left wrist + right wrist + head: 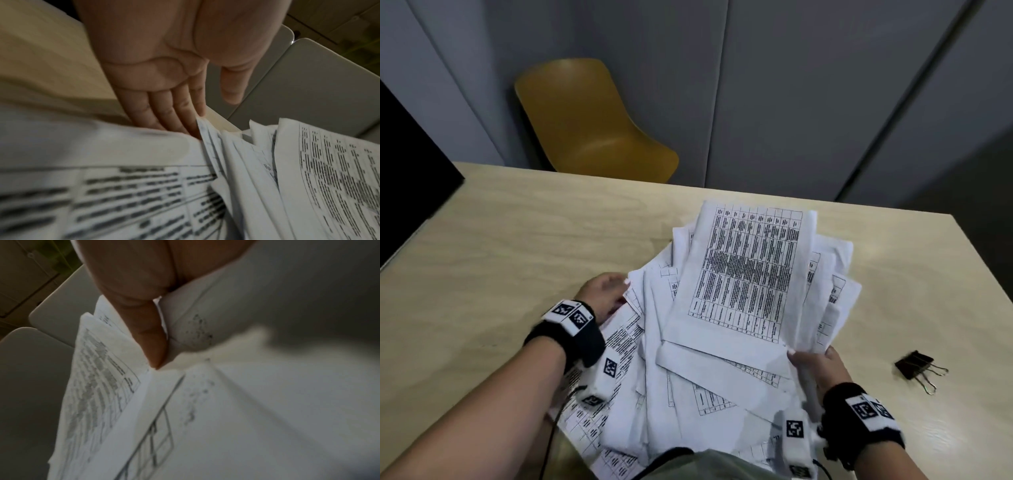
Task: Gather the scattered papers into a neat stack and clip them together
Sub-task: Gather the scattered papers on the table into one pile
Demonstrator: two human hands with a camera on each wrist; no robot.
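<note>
Nearest, the papers (722,325) lie in a messy, floppy, slippery pile at the table's (517,240) middle, right hand (815,366) pinching their 4 o'clock edge, left hand (602,294) flat at 9 o'clock, so holding both side edges looks best.

White papers (739,308) printed with black tables, centre of the frame. Pale beige wood-grain table (524,240). Black binder clip (914,365) with silver wire handles, right edge. Mustard-yellow chair (585,120), upper left. Grey wall panels (791,85) behind. Black wristbands (582,339) bearing black-and-white square markers.
</note>
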